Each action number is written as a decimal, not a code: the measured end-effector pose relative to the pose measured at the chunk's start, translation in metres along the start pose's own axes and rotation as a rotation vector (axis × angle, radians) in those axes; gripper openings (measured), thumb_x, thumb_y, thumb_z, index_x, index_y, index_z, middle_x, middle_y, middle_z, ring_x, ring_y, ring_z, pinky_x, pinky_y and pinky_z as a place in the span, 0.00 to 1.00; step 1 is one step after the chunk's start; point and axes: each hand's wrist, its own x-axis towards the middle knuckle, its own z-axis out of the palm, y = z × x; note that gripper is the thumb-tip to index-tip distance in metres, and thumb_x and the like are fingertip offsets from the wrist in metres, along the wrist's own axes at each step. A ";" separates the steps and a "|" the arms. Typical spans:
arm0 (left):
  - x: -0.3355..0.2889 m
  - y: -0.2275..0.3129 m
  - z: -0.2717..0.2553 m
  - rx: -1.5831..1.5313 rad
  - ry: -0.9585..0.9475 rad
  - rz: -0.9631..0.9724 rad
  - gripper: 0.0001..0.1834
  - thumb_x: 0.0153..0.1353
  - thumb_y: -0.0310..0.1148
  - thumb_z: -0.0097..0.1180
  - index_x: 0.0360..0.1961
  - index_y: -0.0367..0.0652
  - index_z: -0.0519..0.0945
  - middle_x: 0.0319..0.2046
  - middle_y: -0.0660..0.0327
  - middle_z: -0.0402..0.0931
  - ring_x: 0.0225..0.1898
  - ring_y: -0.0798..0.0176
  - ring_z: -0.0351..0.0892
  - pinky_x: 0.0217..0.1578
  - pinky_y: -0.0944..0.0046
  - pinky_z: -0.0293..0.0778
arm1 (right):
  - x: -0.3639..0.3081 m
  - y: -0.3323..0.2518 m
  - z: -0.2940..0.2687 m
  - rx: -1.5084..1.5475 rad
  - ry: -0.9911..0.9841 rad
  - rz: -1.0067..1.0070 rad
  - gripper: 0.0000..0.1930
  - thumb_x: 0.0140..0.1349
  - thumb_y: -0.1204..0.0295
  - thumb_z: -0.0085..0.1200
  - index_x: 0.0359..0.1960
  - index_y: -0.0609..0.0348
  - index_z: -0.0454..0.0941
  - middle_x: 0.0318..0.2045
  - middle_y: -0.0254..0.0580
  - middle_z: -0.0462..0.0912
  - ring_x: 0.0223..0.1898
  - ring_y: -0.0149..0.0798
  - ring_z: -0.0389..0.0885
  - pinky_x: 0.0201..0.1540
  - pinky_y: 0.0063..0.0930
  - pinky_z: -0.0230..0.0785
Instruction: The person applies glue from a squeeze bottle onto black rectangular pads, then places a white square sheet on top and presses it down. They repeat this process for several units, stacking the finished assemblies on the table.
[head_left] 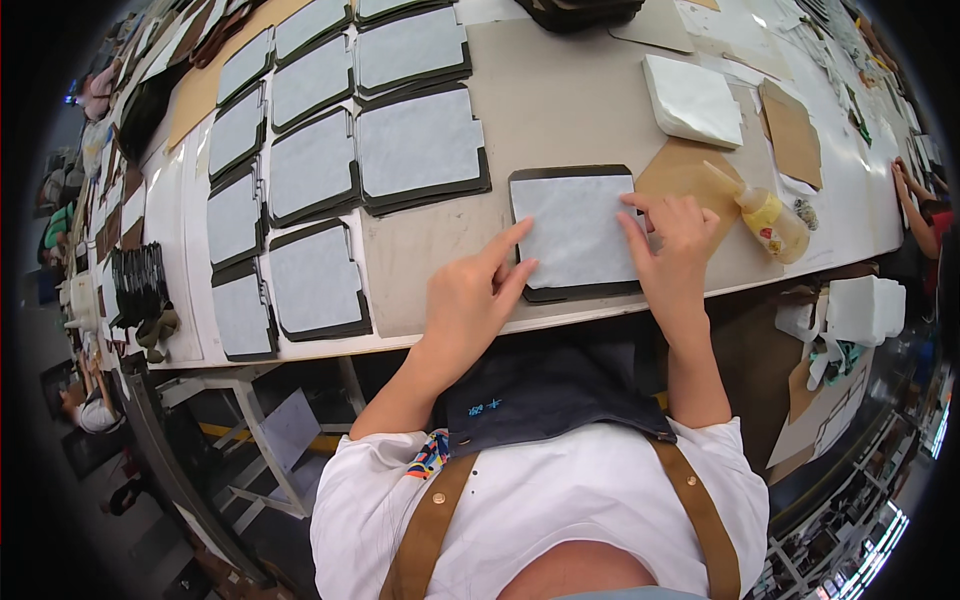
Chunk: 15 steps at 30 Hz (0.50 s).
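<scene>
In front of me lies a black panel [568, 172] with a pale blue-white sheet [577, 232] on top, leaving a dark border at the far and near edges. My left hand [468, 298] touches the sheet's left side with outstretched index finger and thumb, the other fingers curled. On the right side, my right hand [676, 238] rests index finger and thumb on the sheet, spread apart. Neither hand grips anything. Right of that hand, a squeeze bottle [775, 228] of yellowish fluid with a pale nozzle leans over a brown board [690, 180].
Several stacks of black panels with pale sheets [420, 145] stand in rows at the left. A thick white sheet stack [692, 100] and brown cardboard [790, 135] are at the far right. A bundle of black strips [140, 285] lies far left. The table edge [400, 340] runs before me.
</scene>
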 end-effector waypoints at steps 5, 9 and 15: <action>0.003 0.002 -0.015 -0.007 -0.006 -0.099 0.18 0.64 0.27 0.60 0.55 0.43 0.82 0.24 0.63 0.71 0.26 0.67 0.67 0.30 0.67 0.66 | 0.000 0.000 0.000 0.018 -0.028 0.025 0.10 0.58 0.73 0.64 0.41 0.52 0.83 0.28 0.34 0.72 0.35 0.38 0.70 0.47 0.35 0.55; 0.015 0.001 -0.001 0.175 0.100 0.236 0.21 0.65 0.28 0.57 0.60 0.40 0.77 0.53 0.54 0.74 0.56 0.52 0.70 0.56 0.55 0.65 | -0.002 0.001 0.002 0.001 -0.031 0.017 0.10 0.58 0.72 0.64 0.42 0.52 0.83 0.30 0.35 0.73 0.37 0.39 0.71 0.47 0.35 0.55; 0.017 0.010 0.017 0.413 -0.086 0.288 0.34 0.67 0.35 0.56 0.71 0.37 0.63 0.74 0.51 0.55 0.77 0.43 0.45 0.72 0.41 0.43 | -0.002 0.001 0.001 -0.007 -0.034 0.006 0.13 0.58 0.70 0.65 0.46 0.53 0.82 0.35 0.36 0.75 0.41 0.41 0.72 0.49 0.37 0.55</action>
